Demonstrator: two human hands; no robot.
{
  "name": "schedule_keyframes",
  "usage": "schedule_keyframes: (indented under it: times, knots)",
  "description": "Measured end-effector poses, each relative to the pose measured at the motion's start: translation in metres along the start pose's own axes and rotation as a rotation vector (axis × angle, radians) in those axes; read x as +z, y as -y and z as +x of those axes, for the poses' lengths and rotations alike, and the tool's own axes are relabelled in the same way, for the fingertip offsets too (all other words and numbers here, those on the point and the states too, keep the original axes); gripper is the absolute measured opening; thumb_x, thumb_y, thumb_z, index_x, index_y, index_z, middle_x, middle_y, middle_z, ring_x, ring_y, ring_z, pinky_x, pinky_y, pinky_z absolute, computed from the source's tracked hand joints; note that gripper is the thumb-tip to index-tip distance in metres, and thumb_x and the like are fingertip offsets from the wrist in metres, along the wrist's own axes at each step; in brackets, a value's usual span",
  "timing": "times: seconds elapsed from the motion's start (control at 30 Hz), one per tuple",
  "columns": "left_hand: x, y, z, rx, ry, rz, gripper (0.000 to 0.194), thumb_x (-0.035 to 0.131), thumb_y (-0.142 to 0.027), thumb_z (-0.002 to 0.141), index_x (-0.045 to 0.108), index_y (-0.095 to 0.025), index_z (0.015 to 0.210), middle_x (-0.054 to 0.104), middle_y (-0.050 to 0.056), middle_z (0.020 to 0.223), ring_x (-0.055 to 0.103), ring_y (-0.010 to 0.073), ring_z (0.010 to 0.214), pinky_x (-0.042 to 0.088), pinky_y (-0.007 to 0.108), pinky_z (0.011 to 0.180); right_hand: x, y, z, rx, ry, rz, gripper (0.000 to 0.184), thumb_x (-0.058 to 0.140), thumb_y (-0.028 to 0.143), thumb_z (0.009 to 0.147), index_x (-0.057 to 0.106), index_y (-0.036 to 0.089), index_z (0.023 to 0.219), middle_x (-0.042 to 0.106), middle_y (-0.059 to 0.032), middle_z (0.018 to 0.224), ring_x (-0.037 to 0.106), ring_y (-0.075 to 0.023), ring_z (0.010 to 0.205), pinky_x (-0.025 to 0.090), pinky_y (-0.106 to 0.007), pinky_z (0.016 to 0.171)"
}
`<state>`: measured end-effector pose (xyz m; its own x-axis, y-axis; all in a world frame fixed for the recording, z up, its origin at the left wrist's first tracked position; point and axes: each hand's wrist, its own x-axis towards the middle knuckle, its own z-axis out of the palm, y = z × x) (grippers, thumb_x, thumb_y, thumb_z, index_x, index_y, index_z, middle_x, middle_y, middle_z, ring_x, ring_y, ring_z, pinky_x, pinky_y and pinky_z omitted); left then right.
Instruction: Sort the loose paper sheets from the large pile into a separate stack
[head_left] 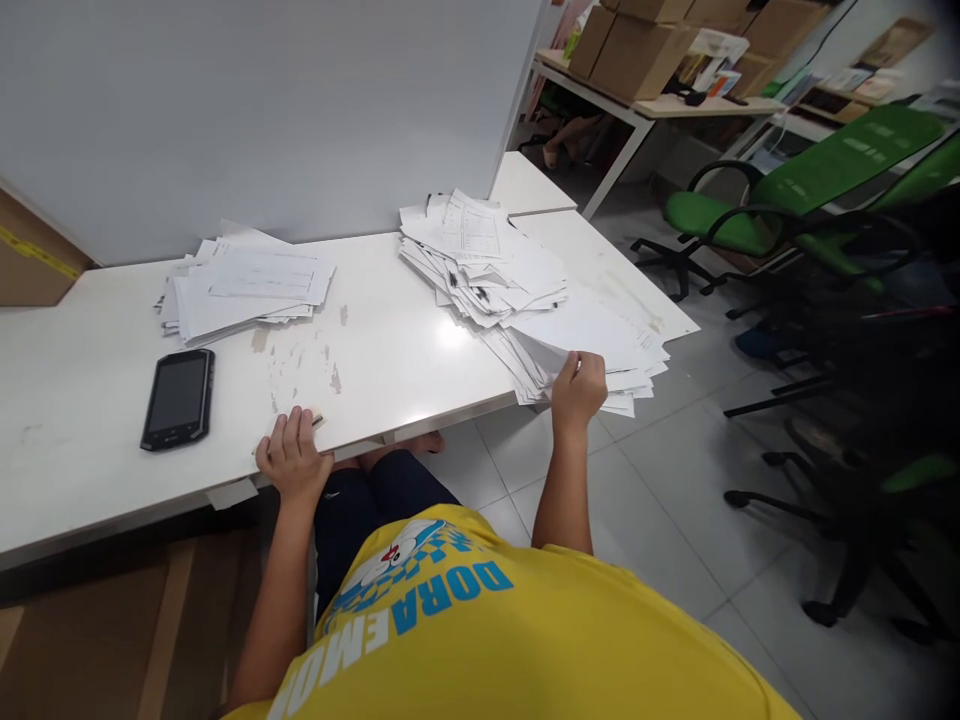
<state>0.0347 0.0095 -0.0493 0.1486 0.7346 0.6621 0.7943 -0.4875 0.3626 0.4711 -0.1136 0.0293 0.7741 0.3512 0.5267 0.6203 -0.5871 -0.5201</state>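
My right hand (580, 390) is closed in a pinch on the near corner of a sheet of paper (546, 352), which lifts at that edge from a spread pile of papers (600, 335). That pile juts over the front edge of the white table (390, 370). My left hand (292, 455) rests at the same edge, fingers laid on the tabletop and thumb by the rim. A small beige piece (317, 420) with a dark mark shows beside its fingertips; how much of it lies under them is hidden.
A taller paper stack (487, 250) adjoins the right pile, and another stack (255, 285) lies at the back left. A black handheld device (178, 398) lies in front of it. A grey panel (262, 110) borders the table's back. Green chairs (720, 215) stand right.
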Motion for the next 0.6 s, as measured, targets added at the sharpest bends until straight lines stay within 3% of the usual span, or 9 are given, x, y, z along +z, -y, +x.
schedule_keyframes:
  times: [0.17,0.33,0.4,0.47,0.6]
  knots:
    - [-0.007,-0.002,-0.002,0.007,0.067,-0.008,0.057,0.055,-0.041,0.086,0.056,-0.02,0.138,0.058,0.018,0.142,0.036,0.0394,0.144,0.005,0.061,0.117,-0.015,0.024,0.0,0.022,-0.182,0.248,0.046,0.027,0.05,0.103,0.06,0.018,0.101,0.068,-0.009,0.082,0.07,-0.0229,0.076,0.054,-0.037,0.075]
    - [-0.017,-0.007,-0.004,0.052,0.136,0.055,0.064,0.057,-0.037,0.083,0.052,-0.024,0.145,0.053,0.012,0.15,0.028,0.0382,0.149,-0.002,0.057,0.119,-0.007,0.059,0.029,-0.097,-0.346,0.583,0.047,0.025,0.053,0.103,0.057,0.02,0.116,0.064,-0.0123,0.111,0.069,-0.0265,0.106,0.056,-0.049,0.094]
    - [-0.021,-0.01,-0.003,0.053,0.161,0.079,0.065,0.057,-0.035,0.082,0.051,-0.024,0.146,0.051,0.011,0.151,0.028,0.0376,0.149,0.0,0.055,0.12,0.014,0.073,0.058,-0.212,-0.291,0.671,0.047,0.027,0.053,0.103,0.053,0.021,0.125,0.058,-0.0133,0.121,0.061,-0.0282,0.121,0.05,-0.054,0.103]
    - [-0.024,-0.012,-0.002,0.056,0.177,0.08,0.065,0.057,-0.034,0.082,0.05,-0.023,0.146,0.05,0.011,0.152,0.029,0.0372,0.148,0.002,0.054,0.12,0.046,0.088,0.092,-0.322,-0.155,0.669,0.047,0.032,0.053,0.101,0.047,0.022,0.133,0.053,-0.0144,0.13,0.053,-0.0288,0.132,0.044,-0.055,0.11]
    - [-0.026,-0.014,-0.003,0.084,0.16,0.095,0.065,0.056,-0.029,0.084,0.049,-0.023,0.148,0.052,0.011,0.15,0.036,0.0354,0.145,0.008,0.05,0.119,0.119,0.124,0.144,-0.363,0.246,0.465,0.059,0.05,0.045,0.096,0.035,0.016,0.144,0.039,-0.0208,0.146,0.045,-0.0296,0.138,0.04,-0.048,0.113]
